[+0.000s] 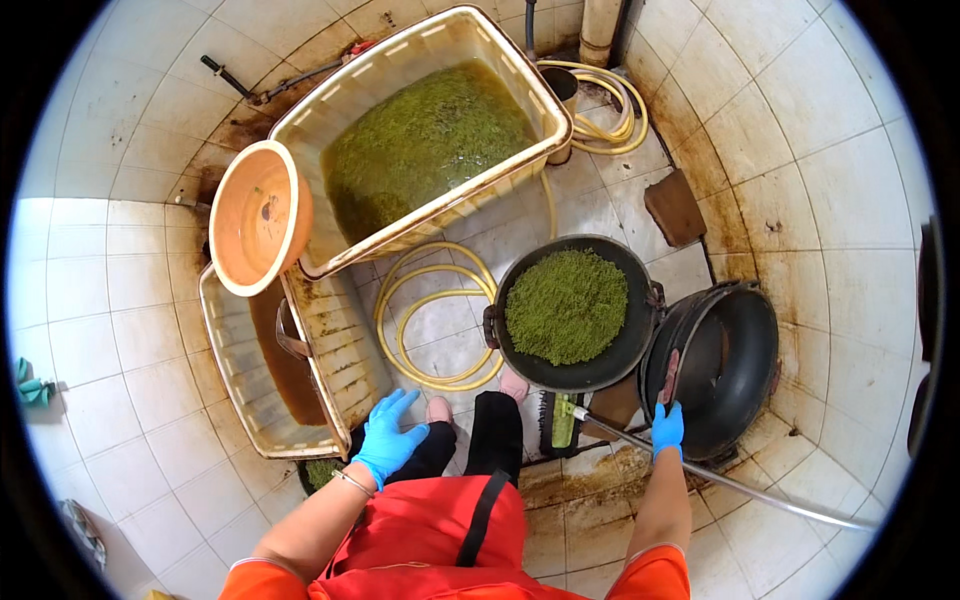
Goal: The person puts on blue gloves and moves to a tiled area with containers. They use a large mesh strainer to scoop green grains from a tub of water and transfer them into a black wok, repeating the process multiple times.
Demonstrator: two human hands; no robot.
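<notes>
"How do we best handle these stacked black pans (745, 345)?"

"They stand on our right, just beside the pan (580, 375) heaped with green bits (567, 305); we probably do well to take the reddish handle (672, 376) squarely, minding the metal pole (735, 485) near our wrist."

"And our grip?"

"Our right hand (667, 431) is at the handle's near end; we can't tell whether its fingers close. Our left hand (385, 446) spreads wide, holding nothing."
</notes>
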